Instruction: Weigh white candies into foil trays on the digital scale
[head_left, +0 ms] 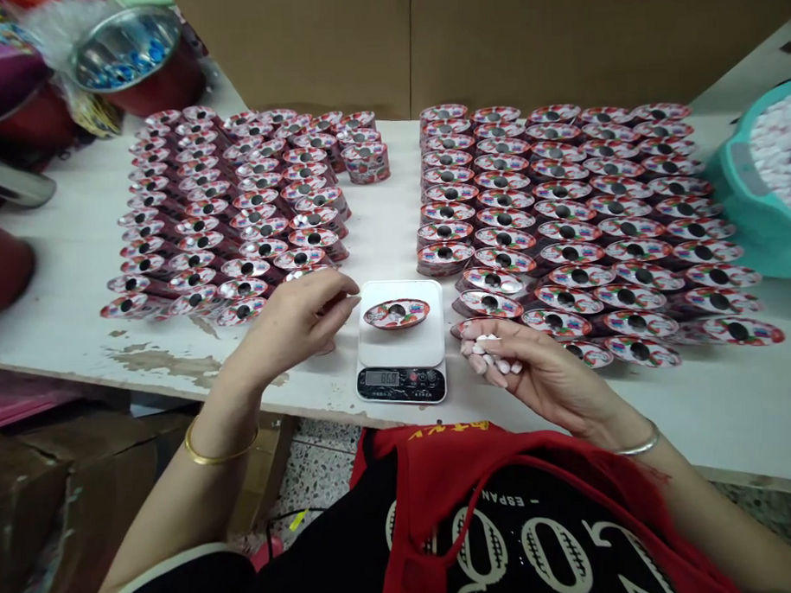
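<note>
A white kitchen scale (403,352) lies near the table's front edge, its lit display too small to read surely. Upright on its plate is one small printed pack (414,315) with an oval top and a dark round hole. Just left of the plate is my left hand (305,317), thumb and forefinger pinched together; whatever they may hold is too small to make out. To the right of the scale, my right hand (534,361) is cupped around several small white candies (492,355). Its fingertips are close to the nearest packs on that side.
Rows of similar packs (255,198) stand on the left, with more rows (561,213) on the right. At the right edge is a teal tub (739,207) of white candies. A metal bowl (135,89) with blue pieces sits back left. Cardboard (490,42) borders the rear.
</note>
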`<state>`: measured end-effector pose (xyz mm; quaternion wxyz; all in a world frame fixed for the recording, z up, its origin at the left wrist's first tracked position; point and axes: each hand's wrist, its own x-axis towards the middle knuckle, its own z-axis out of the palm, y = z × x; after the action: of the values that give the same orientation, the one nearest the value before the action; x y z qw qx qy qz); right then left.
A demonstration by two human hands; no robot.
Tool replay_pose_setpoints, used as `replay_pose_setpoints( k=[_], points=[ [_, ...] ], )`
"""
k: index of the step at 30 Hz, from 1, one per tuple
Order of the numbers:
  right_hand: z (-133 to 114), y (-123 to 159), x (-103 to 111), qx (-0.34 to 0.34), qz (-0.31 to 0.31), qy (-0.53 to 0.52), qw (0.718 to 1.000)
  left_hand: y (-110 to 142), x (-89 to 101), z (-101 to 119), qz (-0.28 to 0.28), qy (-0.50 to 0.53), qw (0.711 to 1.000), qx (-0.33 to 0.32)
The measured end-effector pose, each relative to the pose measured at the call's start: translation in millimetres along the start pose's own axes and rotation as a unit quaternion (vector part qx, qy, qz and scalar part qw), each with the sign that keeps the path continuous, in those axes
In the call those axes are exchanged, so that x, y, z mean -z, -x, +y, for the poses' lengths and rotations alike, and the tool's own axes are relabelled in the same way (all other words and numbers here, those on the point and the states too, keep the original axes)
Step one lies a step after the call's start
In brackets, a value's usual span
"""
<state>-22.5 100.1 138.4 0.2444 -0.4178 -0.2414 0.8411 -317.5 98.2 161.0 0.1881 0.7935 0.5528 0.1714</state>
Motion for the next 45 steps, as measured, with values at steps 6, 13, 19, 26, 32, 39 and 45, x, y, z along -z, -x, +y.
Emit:
replay_pose_setpoints(
  k=[6, 13, 19, 26, 32, 39, 45],
  points=[
    [9.2, 7.1, 1.4, -0.014, 0.022, -0.002, 1.0, 12.0, -6.0, -6.4, 0.011, 0.013, 1.0, 0.012],
    [12.9, 7.7, -1.5, -0.005, 0.004, 0.005, 1.0, 7.9, -9.6, -10.1, 0.016, 0.019, 1.0, -0.003],
    [14.8, 5.5, -3.5, -0.014, -0.002, 0.006, 1.0, 8.0, -17.2, -12.2, 0.007, 0.021, 1.0, -0.009],
    [14.3, -5.8, -13.6, -0.011, -0.007, 0.03, 0.999, 8.8, -20.4, -15.1, 0.012, 0.028, 1.0, -0.008],
    [-1.9, -42.4, -40.0, 0.057, -0.013, 0.102, 0.993, 9.0, -24.3, -18.6, 0.025, 0.026, 0.999, -0.019],
    [-4.1, -72.4, -50.1, 0.095, -0.01, 0.183, 0.978, 14.3, -26.2, -23.3, 0.026, 0.036, 0.999, -0.01],
    [-12.7, -68.4, -40.8, 0.093, -0.006, 0.144, 0.985, 9.2, -28.2, -19.5, 0.024, 0.043, 0.999, -0.021]
  ],
)
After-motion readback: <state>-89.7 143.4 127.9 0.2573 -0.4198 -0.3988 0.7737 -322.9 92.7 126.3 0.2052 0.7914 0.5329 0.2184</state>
